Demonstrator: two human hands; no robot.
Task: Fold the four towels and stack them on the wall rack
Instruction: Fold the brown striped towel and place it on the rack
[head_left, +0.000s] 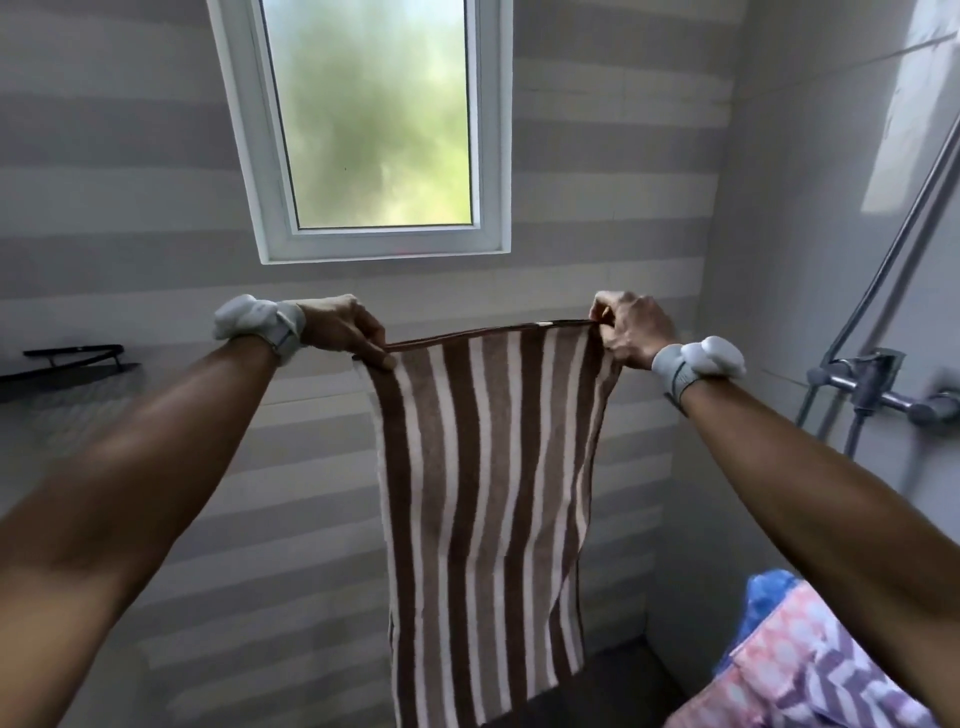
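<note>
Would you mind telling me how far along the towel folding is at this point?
Done: nothing visible; the black wall rack shows no folded towel. In hand: the left hand and right hand pinch the top corners of the brown-striped towel, which hangs down flat. Left: folding it, then the pink patterned towel and blue cloth heaped lower right, and stacking everything.

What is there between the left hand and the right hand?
In the head view, the top hem of the striped towel spans from the left hand to the right hand; each pinches one corner.
</note>
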